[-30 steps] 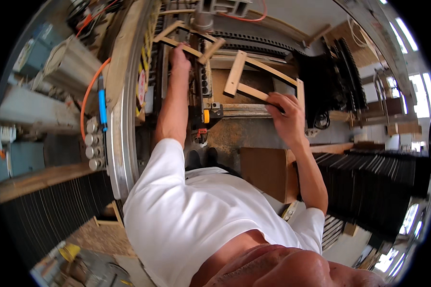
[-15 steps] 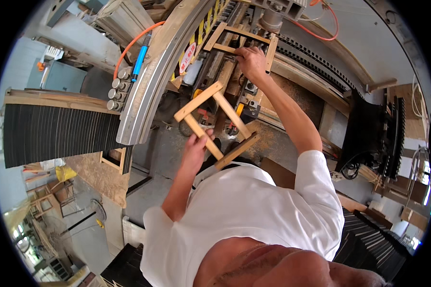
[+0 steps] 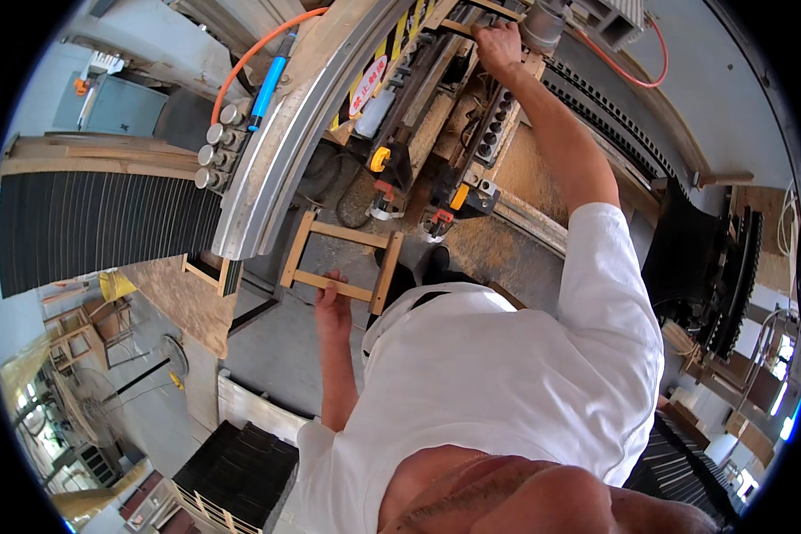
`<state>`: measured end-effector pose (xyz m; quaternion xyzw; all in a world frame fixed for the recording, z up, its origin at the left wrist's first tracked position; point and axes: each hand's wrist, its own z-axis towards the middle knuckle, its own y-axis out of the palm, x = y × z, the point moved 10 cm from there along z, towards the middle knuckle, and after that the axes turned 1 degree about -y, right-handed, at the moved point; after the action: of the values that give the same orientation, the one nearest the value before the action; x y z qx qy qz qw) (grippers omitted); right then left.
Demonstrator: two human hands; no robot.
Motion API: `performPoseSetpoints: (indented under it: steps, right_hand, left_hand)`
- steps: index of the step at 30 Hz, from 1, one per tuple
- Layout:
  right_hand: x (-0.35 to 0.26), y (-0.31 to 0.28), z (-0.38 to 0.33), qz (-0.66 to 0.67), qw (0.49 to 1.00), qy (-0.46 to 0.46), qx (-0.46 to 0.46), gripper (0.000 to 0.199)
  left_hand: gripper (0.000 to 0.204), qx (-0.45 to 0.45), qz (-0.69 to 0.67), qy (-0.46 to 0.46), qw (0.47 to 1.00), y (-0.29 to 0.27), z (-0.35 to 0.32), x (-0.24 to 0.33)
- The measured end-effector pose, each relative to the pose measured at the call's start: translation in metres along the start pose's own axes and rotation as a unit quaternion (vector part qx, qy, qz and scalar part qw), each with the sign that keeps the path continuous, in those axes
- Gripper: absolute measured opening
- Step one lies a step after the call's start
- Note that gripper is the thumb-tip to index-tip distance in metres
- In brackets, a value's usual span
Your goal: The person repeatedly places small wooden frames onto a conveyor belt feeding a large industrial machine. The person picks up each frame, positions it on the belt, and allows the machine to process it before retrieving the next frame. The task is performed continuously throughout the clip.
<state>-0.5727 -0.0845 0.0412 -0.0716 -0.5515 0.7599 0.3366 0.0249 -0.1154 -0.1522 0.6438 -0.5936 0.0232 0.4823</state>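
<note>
My left hand (image 3: 332,307) grips one rail of a small light-wood frame (image 3: 347,234) at my left side, low over the floor. Two longer end pieces and two rails make up this frame. At the far end of the machine my right hand (image 3: 498,46) closes on a rail of a second wooden frame (image 3: 457,28). That frame lies across the machine's rails (image 3: 432,116), beside a round metal cylinder (image 3: 543,25). Its far side is cut off by the picture's top edge, and my fingertips are partly hidden.
A long metal beam (image 3: 276,151) with silver knobs, a blue tube and an orange hose runs along the left. Clamps with a yellow knob (image 3: 380,159) sit on the machine's near end. Dark slatted stacks (image 3: 107,227) stand left; sawdust (image 3: 543,173) lies right of the rails.
My left hand has lowered its frame to the left and turned it. My right hand has pushed the other frame farther away along the machine, toward the cylinder.
</note>
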Motion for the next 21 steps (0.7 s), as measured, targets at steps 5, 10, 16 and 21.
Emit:
performPoseSetpoints:
  steps: [5,10,16,21]
  right_hand:
    - [0.022,0.027,0.028,-0.045,0.999,-0.006,-0.016,0.026]
    - [0.032,0.04,0.041,-0.063,0.997,-0.018,-0.046,0.027]
    - [0.04,0.052,0.041,-0.017,0.991,0.056,-0.124,0.013]
    - [0.045,0.044,0.043,-0.044,0.998,-0.041,0.013,0.028]
  left_hand:
    - [0.037,0.111,0.014,0.032,0.993,-0.068,0.004,0.001]
    - [0.034,0.199,0.041,0.056,0.977,-0.123,-0.002,-0.005]
    - [0.025,0.324,0.114,0.039,0.938,-0.16,-0.019,-0.003]
    - [0.023,0.409,0.148,0.038,0.899,-0.194,-0.033,0.0]
